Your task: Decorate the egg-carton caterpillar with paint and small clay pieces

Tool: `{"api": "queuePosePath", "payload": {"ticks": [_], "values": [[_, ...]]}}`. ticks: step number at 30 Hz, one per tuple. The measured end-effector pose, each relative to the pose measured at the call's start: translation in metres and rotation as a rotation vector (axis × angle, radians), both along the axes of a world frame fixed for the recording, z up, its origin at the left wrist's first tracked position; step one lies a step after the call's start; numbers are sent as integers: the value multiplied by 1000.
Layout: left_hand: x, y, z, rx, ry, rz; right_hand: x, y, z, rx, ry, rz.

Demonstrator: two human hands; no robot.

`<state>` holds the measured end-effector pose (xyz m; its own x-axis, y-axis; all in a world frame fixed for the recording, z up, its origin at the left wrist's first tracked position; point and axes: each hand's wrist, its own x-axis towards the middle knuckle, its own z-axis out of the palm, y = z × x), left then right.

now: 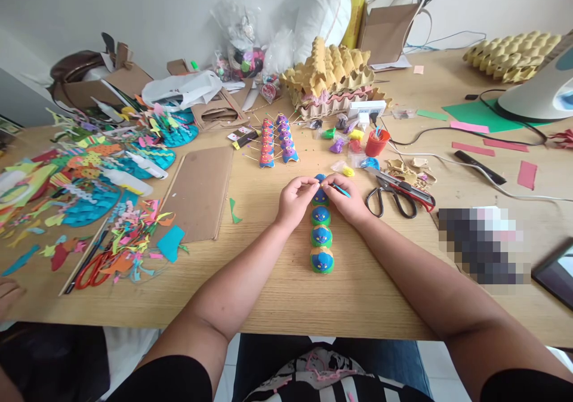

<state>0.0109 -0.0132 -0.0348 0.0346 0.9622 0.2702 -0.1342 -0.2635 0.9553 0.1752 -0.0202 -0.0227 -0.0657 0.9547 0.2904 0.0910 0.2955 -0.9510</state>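
A strip of egg-carton cups (321,236), painted blue over green with small dots on them, lies lengthwise on the table in front of me. My left hand (299,198) is closed in a pinch at its far end. From the other side, my right hand (344,196) pinches at the same spot, fingertips nearly meeting the left ones. Something tiny and yellowish shows between the fingertips, too small to name. A slim blue piece (342,190) sticks out by my right hand; whether it is gripped I cannot tell. The fingers partly cover the farthest cups.
Black-handled scissors (393,202) and a red utility knife (409,192) lie to the right. Behind are two finished-looking carton strips (267,145) with sticks, a red cup (376,144) and stacked egg trays (329,73). Paper scraps (134,235) and cardboard (199,193) spread leftward. Another person's hand (9,294) rests far left.
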Motion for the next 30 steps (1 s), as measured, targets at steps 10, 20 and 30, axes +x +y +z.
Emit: {"api": "queuePosePath", "payload": {"ticks": [10, 20, 30], "values": [[2, 0, 2, -18, -33, 8, -2, -1, 1, -19, 12, 4], [1, 0, 1, 17, -94, -23, -2, 0, 0, -5, -19, 2], [5, 1, 5, -102, -230, 51, -2, -2, 5, -33, 12, 26]]}}
